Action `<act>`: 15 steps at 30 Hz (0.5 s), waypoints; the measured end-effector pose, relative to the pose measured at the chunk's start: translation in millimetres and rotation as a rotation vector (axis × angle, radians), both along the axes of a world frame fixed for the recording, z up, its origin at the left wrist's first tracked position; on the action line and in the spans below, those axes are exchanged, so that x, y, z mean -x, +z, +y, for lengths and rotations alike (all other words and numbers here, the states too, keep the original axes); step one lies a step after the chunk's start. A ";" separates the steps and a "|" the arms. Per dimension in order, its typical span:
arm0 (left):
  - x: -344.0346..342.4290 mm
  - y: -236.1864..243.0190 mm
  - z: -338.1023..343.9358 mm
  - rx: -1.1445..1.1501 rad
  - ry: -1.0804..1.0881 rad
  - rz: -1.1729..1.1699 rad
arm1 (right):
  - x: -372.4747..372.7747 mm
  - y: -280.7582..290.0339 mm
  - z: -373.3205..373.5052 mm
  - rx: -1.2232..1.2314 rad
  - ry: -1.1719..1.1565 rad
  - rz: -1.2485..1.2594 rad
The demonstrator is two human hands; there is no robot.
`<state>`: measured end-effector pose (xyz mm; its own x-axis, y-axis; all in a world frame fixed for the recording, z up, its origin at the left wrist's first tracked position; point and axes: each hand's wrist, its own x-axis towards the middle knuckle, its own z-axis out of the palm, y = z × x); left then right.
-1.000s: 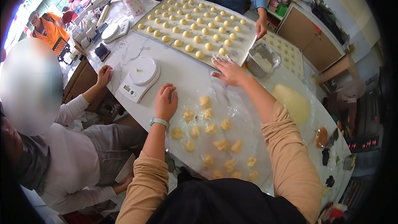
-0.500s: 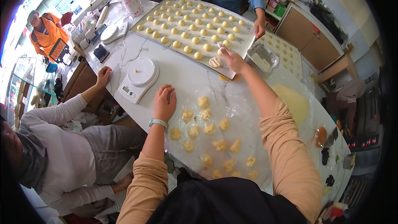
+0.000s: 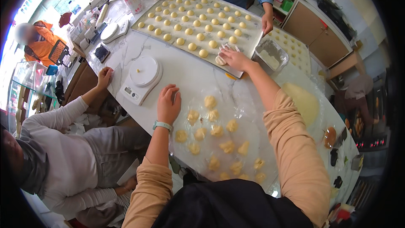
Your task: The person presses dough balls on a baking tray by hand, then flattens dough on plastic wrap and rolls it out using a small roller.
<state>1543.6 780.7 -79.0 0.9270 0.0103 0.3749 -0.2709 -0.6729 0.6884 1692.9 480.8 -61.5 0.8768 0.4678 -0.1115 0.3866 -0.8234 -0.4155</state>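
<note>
I see the marble bench open between the baking tray and the plastic sheet, with the white scale near its left edge. My right hand is stretched forward to the tray's near edge, fingers curled around a pale dough ball resting just at that edge. My left hand lies flat and open, palm down, on the bench at the sheet's left side, holding nothing. The tray holds rows of round dough balls. The sheet carries rough yellow dough lumps. A clear tub with white filling sits just right of the tray. Another person's hand rests on the tray's far right edge.
</note>
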 end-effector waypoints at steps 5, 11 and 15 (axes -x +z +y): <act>0.0 -0.5 -1.7 0.033 0.004 0.010 | -20.2 11.0 -4.7 -0.339 -0.283 0.149; -1.4 -2.7 -1.0 0.038 -0.003 0.028 | -35.8 -2.6 -1.8 0.171 -0.290 -0.204; -2.9 -2.7 1.3 0.041 0.010 0.014 | -43.5 1.6 0.6 0.282 -0.246 -0.118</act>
<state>1546.5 781.9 -81.7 0.9319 0.0349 0.3610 -0.2545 -0.6463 0.7194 1736.4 481.4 -59.9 0.9733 0.2076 -0.0978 0.1951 -0.9729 -0.1238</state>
